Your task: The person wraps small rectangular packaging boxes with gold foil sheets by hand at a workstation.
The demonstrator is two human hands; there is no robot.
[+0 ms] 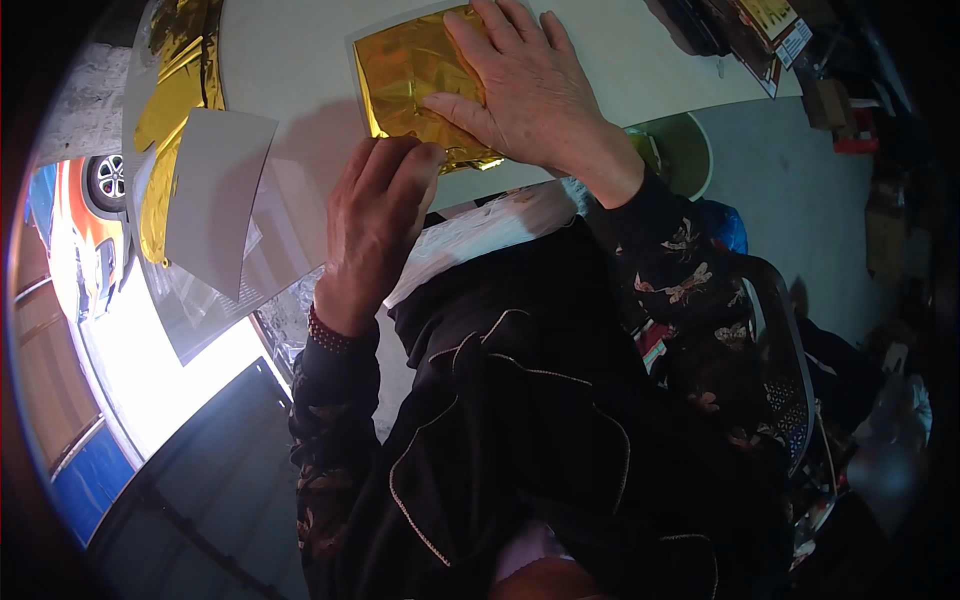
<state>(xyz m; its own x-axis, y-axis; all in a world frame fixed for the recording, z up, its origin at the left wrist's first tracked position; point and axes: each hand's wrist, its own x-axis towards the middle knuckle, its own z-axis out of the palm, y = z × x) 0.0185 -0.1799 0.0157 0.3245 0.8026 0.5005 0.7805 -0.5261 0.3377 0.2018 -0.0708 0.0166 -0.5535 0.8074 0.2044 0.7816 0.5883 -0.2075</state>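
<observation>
A crinkled, shiny gold foil sheet [410, 65] lies on the pale tabletop, over what looks like a thin, slightly larger panel whose edge shows along the left and top. My right hand [530, 85] rests flat across the foil's right side, its fingers spread and thumb stretched to the left. At the foil's near edge, my left hand [375, 200] has its fingers curled and pressed together on the gold material. The fingertips and the exact bit they pinch are partly hidden.
Left on the table [290, 60] are a grey card panel [218, 190], clear plastic and a long strip of gold foil [172, 110]. A green bin [690, 155] stands beyond the table's right edge. Boxes and packets [775, 30] are stacked at upper right. A chair [785, 360] is beside me.
</observation>
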